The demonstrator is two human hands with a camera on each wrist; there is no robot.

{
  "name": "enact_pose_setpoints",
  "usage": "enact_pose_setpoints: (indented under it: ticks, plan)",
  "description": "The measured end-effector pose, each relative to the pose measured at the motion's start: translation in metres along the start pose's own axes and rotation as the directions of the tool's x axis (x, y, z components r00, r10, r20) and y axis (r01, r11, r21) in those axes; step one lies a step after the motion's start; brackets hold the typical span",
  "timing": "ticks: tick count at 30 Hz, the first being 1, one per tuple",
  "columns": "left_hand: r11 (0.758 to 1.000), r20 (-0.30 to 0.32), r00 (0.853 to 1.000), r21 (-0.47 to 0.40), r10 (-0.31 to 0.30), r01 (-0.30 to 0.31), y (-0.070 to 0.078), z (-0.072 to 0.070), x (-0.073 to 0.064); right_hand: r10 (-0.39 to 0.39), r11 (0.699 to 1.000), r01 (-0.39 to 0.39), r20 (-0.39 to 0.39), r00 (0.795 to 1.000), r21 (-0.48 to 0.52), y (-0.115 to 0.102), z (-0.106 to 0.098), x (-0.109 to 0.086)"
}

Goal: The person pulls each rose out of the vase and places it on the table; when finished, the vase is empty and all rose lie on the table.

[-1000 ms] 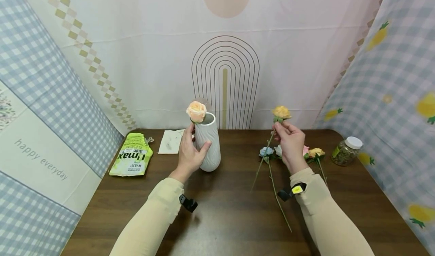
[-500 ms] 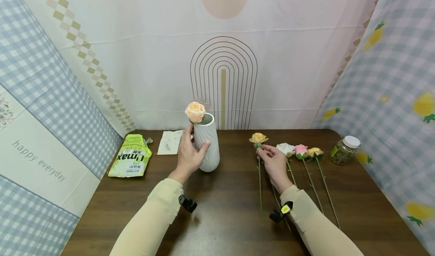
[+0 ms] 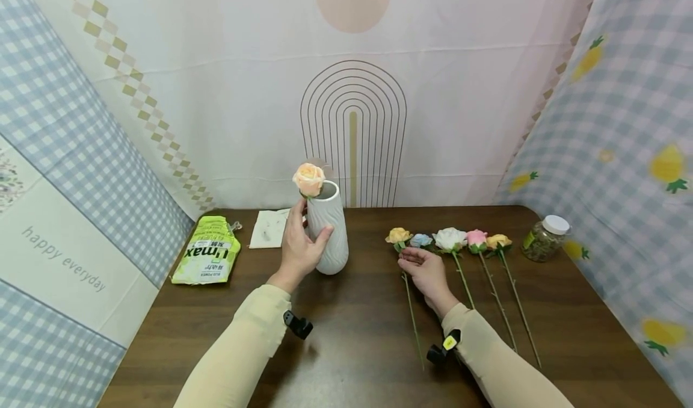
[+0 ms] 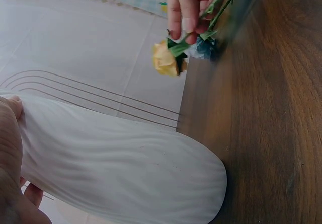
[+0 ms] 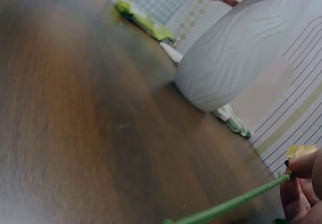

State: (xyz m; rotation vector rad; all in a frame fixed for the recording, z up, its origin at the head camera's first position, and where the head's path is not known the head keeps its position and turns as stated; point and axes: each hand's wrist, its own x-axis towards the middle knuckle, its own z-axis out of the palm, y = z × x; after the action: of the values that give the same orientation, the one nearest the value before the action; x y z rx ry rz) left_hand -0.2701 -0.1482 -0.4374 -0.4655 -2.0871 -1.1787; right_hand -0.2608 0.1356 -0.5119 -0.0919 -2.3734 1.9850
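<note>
My left hand (image 3: 300, 248) grips the white ribbed vase (image 3: 331, 239) around its upper side, thumb in front. The vase stands upright on the table. A peach rose (image 3: 310, 180) leans out at the left of its mouth, its stem hidden. To the right, my right hand (image 3: 428, 275) pinches a yellow rose (image 3: 397, 235) by the stem just below the bloom. In the right wrist view, its green stem (image 5: 226, 206) runs from between thumb and fingers. Beside the yellow rose is a blue rose (image 3: 421, 240), partly behind the fingers.
A white flower (image 3: 450, 239), a pink rose (image 3: 477, 240) and another yellow rose (image 3: 498, 241) lie in a row on the dark wooden table (image 3: 357, 348). Farther right stands a white-lidded jar (image 3: 545, 238). At left are a green packet (image 3: 207, 250) and a white paper (image 3: 268, 228).
My right hand has carried the yellow rose left and down from above the other flowers to the left end of their row. The left hand has stayed on the vase.
</note>
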Motion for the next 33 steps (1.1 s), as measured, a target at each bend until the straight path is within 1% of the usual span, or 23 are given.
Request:
enact_pose_setpoints:
  ticks: [2, 5, 9, 13, 18, 22, 27, 33]
  plan:
    - [1.000, 0.003, 1.000, 0.000, -0.004, 0.004, 0.000, 0.000, 0.000, 0.013, 0.997, -0.014, -0.008, 1.000, -0.073, 0.004, -0.001, 0.000]
    - [1.000, 0.008, 1.000, 0.003, -0.009, 0.009, -0.001, 0.000, 0.000, 0.025, 0.984, -0.030, -0.025, 0.999, -0.178, 0.008, -0.005, 0.000]
    - [1.000, 0.018, 1.000, 0.008, -0.021, 0.021, 0.000, -0.001, 0.000, 0.025, 0.966, -0.035, -0.044, 0.999, -0.258, 0.012, -0.010, 0.001]
    - [1.000, 0.021, 0.999, 0.004, -0.026, 0.026, 0.000, -0.001, 0.000, 0.025, 0.958, -0.038, -0.049, 0.998, -0.285, 0.014, -0.014, 0.004]
    - [1.000, 0.018, 1.000, -0.009, -0.022, 0.022, 0.000, -0.001, 0.000, 0.040, 0.948, -0.059, -0.065, 0.997, -0.314, 0.015, -0.018, 0.006]
    - [1.000, 0.013, 1.000, -0.013, -0.017, 0.017, 0.000, -0.001, 0.001, 0.039, 0.941, -0.061, -0.070, 0.997, -0.332, 0.015, -0.021, 0.007]
    - [1.000, 0.003, 1.000, -0.014, -0.001, 0.001, -0.001, 0.000, 0.001, 0.053, 0.930, -0.070, -0.057, 0.997, -0.360, 0.013, -0.024, 0.008]
    - [1.000, 0.000, 1.000, -0.017, -0.002, 0.002, -0.001, 0.000, -0.001, 0.057, 0.924, -0.063, -0.027, 0.998, -0.378, 0.011, -0.024, 0.008]
